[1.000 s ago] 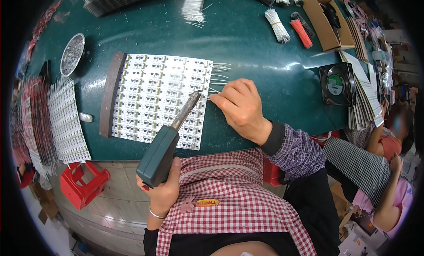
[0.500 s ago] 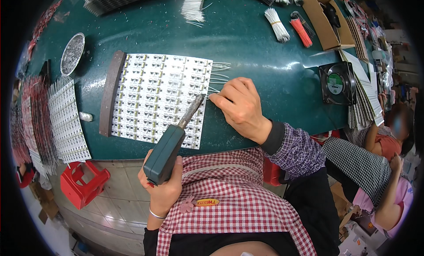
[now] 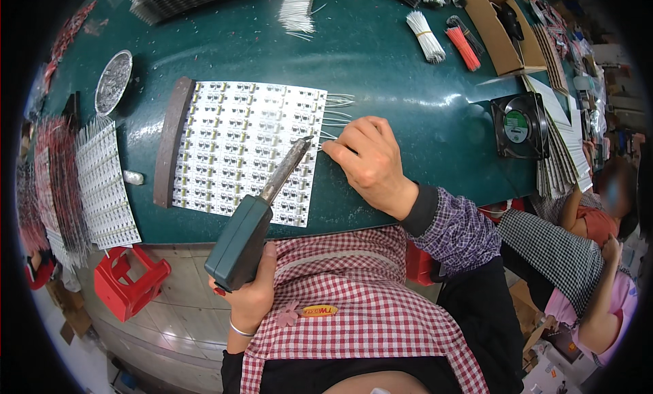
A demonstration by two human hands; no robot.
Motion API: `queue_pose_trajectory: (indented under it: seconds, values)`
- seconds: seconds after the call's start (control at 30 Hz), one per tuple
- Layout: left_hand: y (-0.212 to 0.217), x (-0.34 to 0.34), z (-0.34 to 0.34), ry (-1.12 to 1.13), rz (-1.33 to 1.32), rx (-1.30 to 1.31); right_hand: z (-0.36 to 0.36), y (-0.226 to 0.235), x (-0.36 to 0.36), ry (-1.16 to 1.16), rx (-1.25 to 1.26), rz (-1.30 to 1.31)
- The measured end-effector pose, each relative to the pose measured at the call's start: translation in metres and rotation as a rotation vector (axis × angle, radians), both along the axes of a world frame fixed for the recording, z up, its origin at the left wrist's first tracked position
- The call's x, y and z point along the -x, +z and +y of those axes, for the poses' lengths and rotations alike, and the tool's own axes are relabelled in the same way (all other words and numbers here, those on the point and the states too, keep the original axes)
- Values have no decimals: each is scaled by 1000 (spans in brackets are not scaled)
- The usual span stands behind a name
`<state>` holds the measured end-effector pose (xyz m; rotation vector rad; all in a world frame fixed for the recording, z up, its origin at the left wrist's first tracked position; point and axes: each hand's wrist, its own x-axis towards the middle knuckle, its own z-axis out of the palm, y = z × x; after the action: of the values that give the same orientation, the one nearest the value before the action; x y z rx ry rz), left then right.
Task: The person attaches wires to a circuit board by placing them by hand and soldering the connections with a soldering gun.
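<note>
I see the left hand (image 3: 249,297) wrapped round a dark-green soldering iron (image 3: 239,243), its metal tip over the flat white circuit-board sheet (image 3: 235,152) lying just left of the right hand (image 3: 371,164), which pinches a thin white wire (image 3: 321,147), while a yellow oval badge (image 3: 320,311) carries red lettering.

We're spotting a red-lettered yellow oval patch (image 3: 319,311) on the checked apron (image 3: 367,333), and over on the black fan (image 3: 535,127) we're seeing a printed round green label (image 3: 516,126), its print coming through too small for reading.
</note>
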<state>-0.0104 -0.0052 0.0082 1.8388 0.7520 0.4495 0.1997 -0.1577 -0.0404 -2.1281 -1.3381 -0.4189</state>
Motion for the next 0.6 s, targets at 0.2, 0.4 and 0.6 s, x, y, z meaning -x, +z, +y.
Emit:
queue_pose_trajectory:
  seconds: [0.2, 0.4, 0.6]
  values:
    - [-1, -1, -3, 52, -53, -15, 2, 6, 5, -8, -58, -31]
    - [-1, 2, -3, 9, -46, -10, 0, 3, 6, 9, -31, -36]
    - [-12, 9, -3, -24, -55, -165, 0, 1, 6, 16, -19, -23]
